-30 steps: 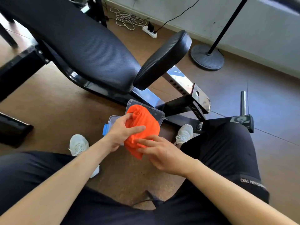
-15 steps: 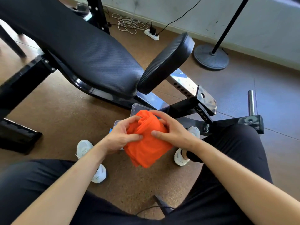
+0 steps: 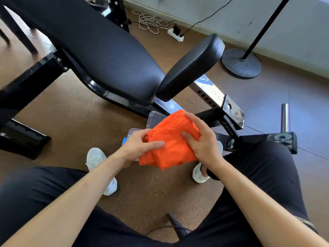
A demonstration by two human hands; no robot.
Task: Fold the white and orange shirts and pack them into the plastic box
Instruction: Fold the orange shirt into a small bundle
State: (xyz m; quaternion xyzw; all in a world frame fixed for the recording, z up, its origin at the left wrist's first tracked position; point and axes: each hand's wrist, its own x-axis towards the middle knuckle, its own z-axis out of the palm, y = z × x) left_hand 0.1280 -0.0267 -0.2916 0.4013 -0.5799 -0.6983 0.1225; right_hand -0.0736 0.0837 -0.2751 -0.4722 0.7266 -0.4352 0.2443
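Note:
A bundled orange shirt is held between both hands above the floor. My left hand grips its left side with the thumb lying across the cloth. My right hand wraps over the top and right side. Under the shirt, a clear plastic box with a blue latch sits on the floor, mostly hidden by the cloth and my hands. No white shirt is in view.
A black padded weight bench with a steel frame stands just beyond the box. My white shoes and dark-trousered legs flank the box. A lamp stand base and a power strip lie near the wall.
My right hand has moved from beneath the shirt to over its top and right side. The shirt has been pressed into a wider, flatter bundle over the box.

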